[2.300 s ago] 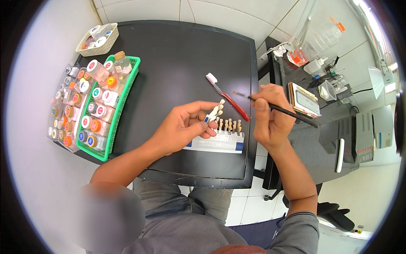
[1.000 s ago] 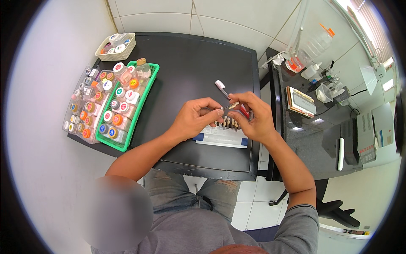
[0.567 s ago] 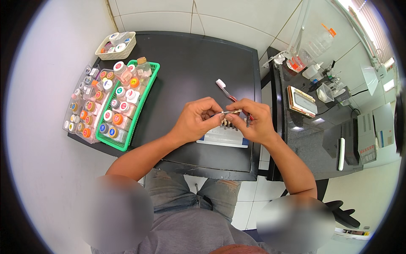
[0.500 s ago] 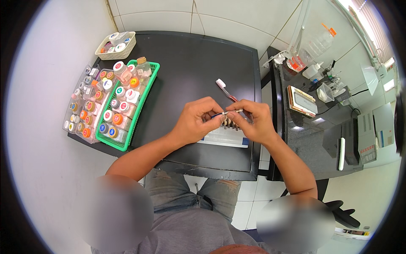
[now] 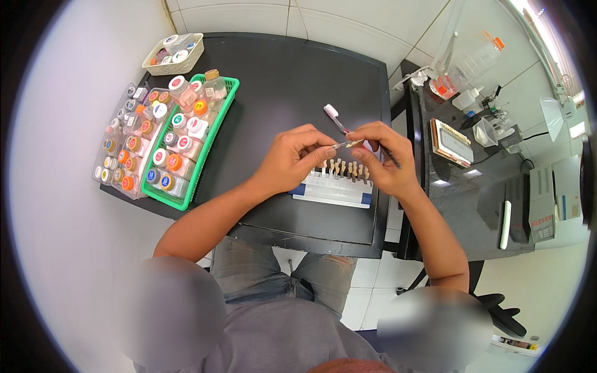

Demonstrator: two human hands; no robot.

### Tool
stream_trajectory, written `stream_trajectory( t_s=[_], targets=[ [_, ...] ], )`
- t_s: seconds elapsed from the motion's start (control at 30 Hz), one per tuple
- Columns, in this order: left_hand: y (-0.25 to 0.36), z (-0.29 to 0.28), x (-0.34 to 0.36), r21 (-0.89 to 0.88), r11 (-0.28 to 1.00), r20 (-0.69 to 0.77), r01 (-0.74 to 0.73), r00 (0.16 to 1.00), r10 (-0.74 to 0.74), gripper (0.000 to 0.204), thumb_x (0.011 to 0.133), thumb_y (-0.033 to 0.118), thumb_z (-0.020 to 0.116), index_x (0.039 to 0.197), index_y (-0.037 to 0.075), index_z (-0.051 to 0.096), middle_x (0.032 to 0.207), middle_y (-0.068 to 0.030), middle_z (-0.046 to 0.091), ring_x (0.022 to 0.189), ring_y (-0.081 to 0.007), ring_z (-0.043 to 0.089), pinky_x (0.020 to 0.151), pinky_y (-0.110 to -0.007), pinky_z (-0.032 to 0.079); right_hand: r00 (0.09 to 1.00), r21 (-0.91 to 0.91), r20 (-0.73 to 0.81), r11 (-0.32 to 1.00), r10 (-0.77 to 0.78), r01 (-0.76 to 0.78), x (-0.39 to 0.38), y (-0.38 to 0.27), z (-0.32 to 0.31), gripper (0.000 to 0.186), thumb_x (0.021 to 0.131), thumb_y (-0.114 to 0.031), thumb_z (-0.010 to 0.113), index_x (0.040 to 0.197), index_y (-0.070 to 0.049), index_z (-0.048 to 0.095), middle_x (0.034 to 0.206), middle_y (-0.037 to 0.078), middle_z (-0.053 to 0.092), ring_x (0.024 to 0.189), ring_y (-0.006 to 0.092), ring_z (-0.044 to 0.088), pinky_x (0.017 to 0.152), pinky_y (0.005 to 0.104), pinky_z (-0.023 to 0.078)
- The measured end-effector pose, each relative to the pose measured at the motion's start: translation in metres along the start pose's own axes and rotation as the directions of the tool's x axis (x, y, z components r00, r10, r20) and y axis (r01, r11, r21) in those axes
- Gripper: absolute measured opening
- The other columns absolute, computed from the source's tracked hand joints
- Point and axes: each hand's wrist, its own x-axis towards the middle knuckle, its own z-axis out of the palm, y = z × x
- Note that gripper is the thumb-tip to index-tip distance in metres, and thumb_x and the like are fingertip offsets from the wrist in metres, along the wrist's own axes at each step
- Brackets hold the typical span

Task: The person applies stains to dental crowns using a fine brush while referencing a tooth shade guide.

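My left hand (image 5: 297,156) and my right hand (image 5: 387,160) meet above the black table, thumbs and fingers pinched. Between their fingertips is a thin shade tab (image 5: 343,145) with a metal-looking stem and a pale tooth-coloured end. My left hand grips the stem side; my right fingers close on the pale end. A dark thin stick (image 5: 393,159) also sticks out from my right hand; its kind is unclear. Below the hands lies a white and blue tooth shade guide (image 5: 331,193), with a row of tooth-shaped tabs along its top. Just beyond the fingers rests a toothbrush (image 5: 331,112).
At the left stand a green basket (image 5: 198,186) of capped jars, a clear tray (image 5: 99,158) of small jars and a cream basket (image 5: 194,61). On the dark counter at right are another tooth-tab case (image 5: 452,144), a plastic bottle (image 5: 469,65) and a white handle-like object (image 5: 505,225).
The view has shifted, so the table sits slightly higher. My hands have risen away from the shade guide, uncovering its row of tabs. The dark stick now shows by my right hand.
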Motion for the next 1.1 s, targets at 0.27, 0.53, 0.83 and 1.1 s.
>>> stream_trajectory(
  t_s=[0.27,0.53,0.83,1.1],
  targets=[
    [0.017,-0.011,-0.001,0.316,0.948,0.056,-0.02,0.998,0.002,0.054,0.093,0.035,0.087,0.129,-0.001,0.07,0.107,-0.0114,0.067,0.092,-0.0221,0.07,0.079,-0.037,0.055,0.954,0.361,-0.035,0.894,0.298,-0.266,-0.009,0.019,0.012,0.027,0.099,-0.003,0.08,0.123,-0.002,0.07,0.105,0.006,0.081,0.089,0.0077,0.07,0.077,0.0243,0.051],
    [0.032,-0.034,-0.02,0.831,0.556,0.253,0.022,0.875,-0.414,0.092,0.061,0.06,0.1,0.112,-0.003,0.057,0.112,-0.0225,0.067,0.108,-0.0434,0.069,0.092,-0.051,0.055,0.943,0.127,0.121,0.938,0.309,-0.323,0.005,0.03,0.005,0.025,0.098,-0.003,0.08,0.118,-0.003,0.064,0.101,0.009,0.083,0.096,0.0121,0.076,0.084,0.027,0.056],
    [0.009,-0.026,-0.011,0.707,0.693,0.213,0.138,0.894,-0.395,0.079,0.064,0.037,0.104,0.111,0.001,0.052,0.109,-0.0223,0.069,0.106,-0.0445,0.069,0.091,-0.051,0.055,0.936,0.09,0.182,0.943,0.301,-0.32,0.004,0.033,0.004,0.019,0.094,0.007,0.074,0.111,0.0,0.07,0.097,0.009,0.081,0.095,0.0159,0.079,0.085,0.0303,0.06],
    [-0.001,-0.02,-0.006,0.522,0.831,0.247,0.194,0.898,-0.365,0.078,0.071,0.018,0.102,0.119,0.004,0.042,0.102,-0.0216,0.069,0.094,-0.0429,0.069,0.083,-0.049,0.056,0.943,0.025,0.163,0.954,0.291,-0.299,0.006,0.032,-0.002,0.018,0.094,0.003,0.077,0.112,0.0,0.072,0.092,0.01,0.08,0.093,0.0177,0.079,0.085,0.0313,0.06]
  ],
)
